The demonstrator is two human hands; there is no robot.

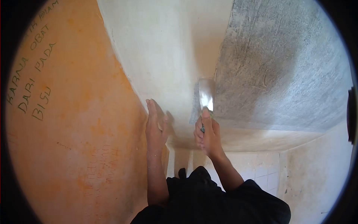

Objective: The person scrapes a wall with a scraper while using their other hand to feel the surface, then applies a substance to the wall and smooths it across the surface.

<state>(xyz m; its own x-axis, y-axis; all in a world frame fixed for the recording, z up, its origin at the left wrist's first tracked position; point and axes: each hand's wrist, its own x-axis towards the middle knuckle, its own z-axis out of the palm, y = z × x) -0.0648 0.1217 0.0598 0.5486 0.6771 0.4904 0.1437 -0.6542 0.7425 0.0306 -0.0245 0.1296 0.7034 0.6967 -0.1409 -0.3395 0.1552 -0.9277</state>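
My right hand (209, 136) is wrapped round the handle of a scraper (206, 93), thumb pointing up along it. The shiny metal blade lies against the wall at the border between a pale painted area (164, 48) and a rough grey bare area (261, 82). A small grey patch shows just left of the blade. My left hand (154, 125) is raised with fingers stretched out and thumb apart, holding nothing. It is close to the pale wall, beside the corner with the orange wall; whether it touches is hard to tell.
An orange wall (82, 123) with handwritten words rises close on my left. To the right is another pale wall (317, 168), with a dark object (351, 115) at the view's edge. White tiles (266, 179) show below, behind my right arm.
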